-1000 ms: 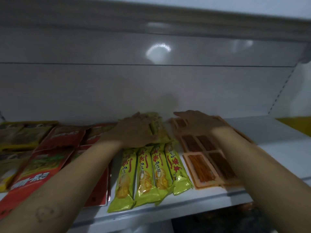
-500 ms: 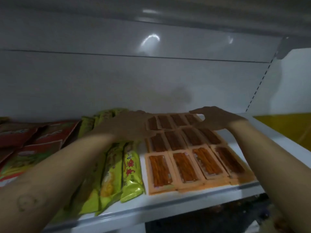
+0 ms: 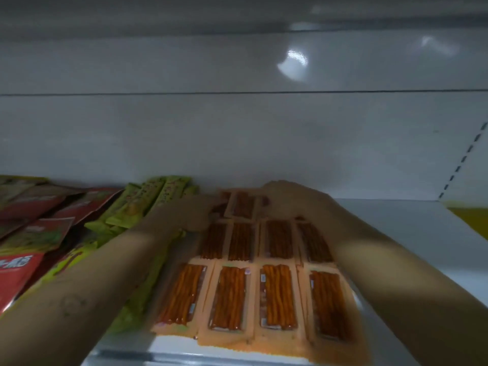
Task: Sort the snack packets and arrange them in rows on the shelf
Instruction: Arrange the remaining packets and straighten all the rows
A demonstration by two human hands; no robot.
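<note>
Orange packets (image 3: 253, 294) now central, white shelf (image 3: 412, 233)

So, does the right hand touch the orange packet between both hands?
Cannot tell. In the head view the right hand overlaps the right edge of the orange packet, but blur hides any contact or gap.

Quick count: orange stick packets (image 3: 227, 297) are four in the front row, four in the row behind, and at least one more at the back, with the rest hidden by the left hand (image 3: 192, 215) and right hand (image 3: 295, 199). Green packets (image 3: 148, 199): about four showing, more under the arm. Red packets (image 3: 15, 270): three or four, too blurry to be sure.
</note>
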